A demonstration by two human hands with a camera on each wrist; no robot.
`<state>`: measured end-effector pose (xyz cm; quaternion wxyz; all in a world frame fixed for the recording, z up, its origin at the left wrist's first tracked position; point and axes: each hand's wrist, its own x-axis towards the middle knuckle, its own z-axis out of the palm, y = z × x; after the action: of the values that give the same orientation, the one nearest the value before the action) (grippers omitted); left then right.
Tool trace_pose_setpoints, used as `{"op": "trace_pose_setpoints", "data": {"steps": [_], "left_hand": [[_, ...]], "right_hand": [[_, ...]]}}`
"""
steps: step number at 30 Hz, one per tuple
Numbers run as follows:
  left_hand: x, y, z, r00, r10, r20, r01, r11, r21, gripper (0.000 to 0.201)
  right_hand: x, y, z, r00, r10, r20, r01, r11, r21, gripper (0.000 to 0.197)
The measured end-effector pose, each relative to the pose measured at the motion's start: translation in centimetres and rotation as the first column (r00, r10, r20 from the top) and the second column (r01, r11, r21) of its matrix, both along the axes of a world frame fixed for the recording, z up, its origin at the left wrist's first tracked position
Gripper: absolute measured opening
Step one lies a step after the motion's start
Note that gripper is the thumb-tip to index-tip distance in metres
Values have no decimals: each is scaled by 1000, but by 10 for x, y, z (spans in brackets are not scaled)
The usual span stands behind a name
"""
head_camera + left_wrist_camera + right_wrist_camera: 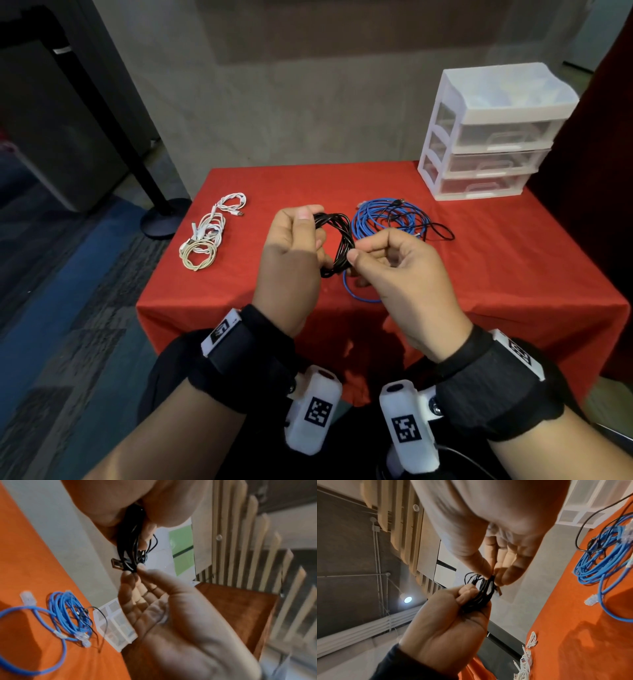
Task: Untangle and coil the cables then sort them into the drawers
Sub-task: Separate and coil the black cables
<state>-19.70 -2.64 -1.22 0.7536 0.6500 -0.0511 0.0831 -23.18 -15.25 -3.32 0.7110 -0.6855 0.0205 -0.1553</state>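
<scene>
Both hands are raised side by side, palms facing each other. The left hand (291,246) has curled fingers, and the right hand (394,260) pinches thumb against forefinger.

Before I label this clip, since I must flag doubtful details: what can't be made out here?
- Drawer unit, head view: contents hidden by frosted fronts.
- Black cable coil: the left hand and right hand cover parts.
- White cables: connector types too small.
- Blue cable: near loop partly behind the right hand.
</scene>
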Motion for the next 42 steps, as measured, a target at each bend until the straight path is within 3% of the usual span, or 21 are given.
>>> {"op": "trace_pose_setpoints", "data": {"steps": [3, 6, 10, 13, 16, 21, 26, 33, 42], "left_hand": [[1, -2, -9, 982, 102, 158, -131, 974, 186, 25], [3, -4, -14, 974, 131, 187, -171, 962, 213, 22], [-1, -4, -17, 979, -45, 201, -5, 971, 238, 15], [-5, 0, -21, 962, -210, 177, 154, 946, 286, 43], [-3, 5, -22, 961, -250, 119, 208, 935, 289, 60], [-1, 10, -17, 954, -285, 96, 254, 935, 249, 58], [3, 11, -18, 968, -248, 34, 239, 958, 160, 47], [4, 15, -19, 941, -337, -36, 338, 941, 18, 39], [5, 21, -17, 834, -532, -144, 496, 839, -225, 47]], "right_hand": [[-2, 3, -2, 999, -38, 36, 40, 997, -63, 15], [-2, 4, -6, 996, -72, 55, 79, 989, -127, 20], [-4, -1, -6, 991, -116, 71, 129, 967, -220, 17], [-4, -5, -5, 987, -130, 99, 151, 959, -238, 17], [-5, -3, -5, 984, -138, 113, 163, 952, -258, 17], [-9, 0, -3, 986, -93, 141, 119, 974, -190, 20], [-9, 3, 2, 993, 50, 110, -44, 997, -57, 14], [-1, -3, 3, 996, 71, 49, -68, 996, -48, 16], [-1, -3, -4, 984, 103, 142, -125, 979, 158, 34]]}}
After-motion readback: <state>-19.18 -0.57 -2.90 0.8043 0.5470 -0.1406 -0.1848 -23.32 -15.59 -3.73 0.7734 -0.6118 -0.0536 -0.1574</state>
